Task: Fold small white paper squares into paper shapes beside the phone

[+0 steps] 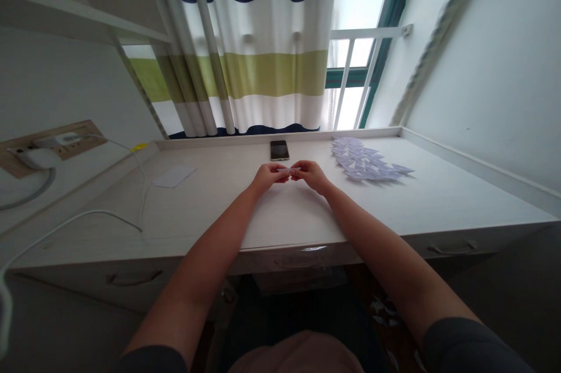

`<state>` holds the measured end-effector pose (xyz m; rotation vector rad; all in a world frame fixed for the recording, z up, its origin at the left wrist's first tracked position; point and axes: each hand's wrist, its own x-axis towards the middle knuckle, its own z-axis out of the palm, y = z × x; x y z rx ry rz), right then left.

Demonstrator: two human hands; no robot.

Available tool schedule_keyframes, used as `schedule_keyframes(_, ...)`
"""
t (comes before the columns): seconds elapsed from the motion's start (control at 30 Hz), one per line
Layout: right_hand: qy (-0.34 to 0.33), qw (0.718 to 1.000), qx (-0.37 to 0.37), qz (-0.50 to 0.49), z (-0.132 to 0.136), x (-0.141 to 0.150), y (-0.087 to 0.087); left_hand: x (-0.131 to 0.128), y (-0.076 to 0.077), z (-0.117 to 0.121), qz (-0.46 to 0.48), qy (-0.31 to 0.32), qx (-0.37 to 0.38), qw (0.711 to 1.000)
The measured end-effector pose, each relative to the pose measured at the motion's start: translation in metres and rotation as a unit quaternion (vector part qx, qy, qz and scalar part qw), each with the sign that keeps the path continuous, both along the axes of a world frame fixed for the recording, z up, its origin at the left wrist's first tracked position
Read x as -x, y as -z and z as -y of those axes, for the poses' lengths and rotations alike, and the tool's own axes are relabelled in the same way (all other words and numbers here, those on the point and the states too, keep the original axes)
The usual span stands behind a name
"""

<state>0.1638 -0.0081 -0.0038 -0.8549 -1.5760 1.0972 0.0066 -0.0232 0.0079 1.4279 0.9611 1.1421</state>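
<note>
Both hands meet over the middle of the white desk (210, 203), pinching one small piece of folded white paper (284, 170) between them. My left hand (266, 179) grips its left end with thumb and fingers. At the other end, my right hand (310, 175) is closed on the same paper, the fingertips of both hands almost touching. Much of the paper is hidden behind the fingers. Just beyond the hands lies a dark-screened phone (279, 150). Right of them spreads a pile of pointed folded paper pieces (366, 159).
Flat white paper (173, 176) rests on the desk's left side. A white cable (144, 186) runs over the desk from a wall socket panel (52, 145). Raised edging borders the back and right. A striped curtain (263, 75) hangs behind, and paper scraps (384, 310) lie below at right.
</note>
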Motion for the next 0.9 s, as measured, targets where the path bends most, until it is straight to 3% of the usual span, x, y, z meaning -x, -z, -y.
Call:
schedule_keyframes(0.37, 0.012, 0.996, 0.068, -0.054, 0.0051, 0.0021, -0.003, 0.0044, 0.0004, -0.006, -0.017, -0.024, -0.015, 0.999)
schedule_keyframes(0.7, -0.024, 0.992, 0.079, -0.093, 0.0041, -0.0047, -0.0067, 0.0063, -0.001, -0.0022, 0.074, 0.064, 0.042, 0.994)
schedule_keyframes(0.9, -0.009, 0.992, 0.081, -0.099, 0.0058, -0.0036, -0.0076, 0.0058, -0.0014, -0.0051, 0.057, 0.015, 0.022, 0.998)
